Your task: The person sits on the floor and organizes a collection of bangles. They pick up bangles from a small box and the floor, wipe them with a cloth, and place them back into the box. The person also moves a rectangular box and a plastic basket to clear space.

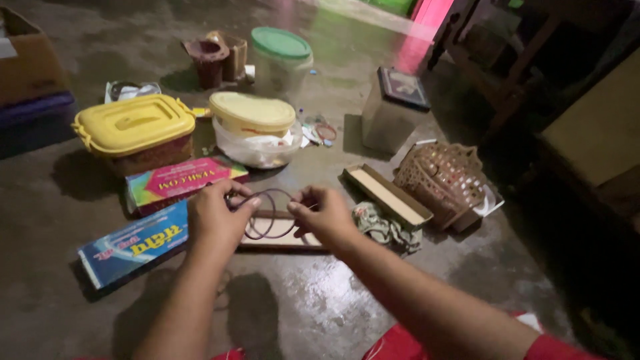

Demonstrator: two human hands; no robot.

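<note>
My left hand (217,217) and my right hand (325,215) together hold several thin dark bangles (267,212) between their fingertips, just above a long narrow open box (280,239) lying on the floor. The left hand pinches the rings on their left side, the right hand on their right side. A blue flat box (133,245) lies just left of my left hand. Close to my right hand on the right sits a crumpled patterned cloth (387,227).
On the grey floor stand a yellow-lidded container (133,130), a round tub with a cream lid (253,127), a green-lidded clear jar (281,57), a pink box (183,180), a long open box (387,193), a woven basket (443,180) and a small carton (393,110).
</note>
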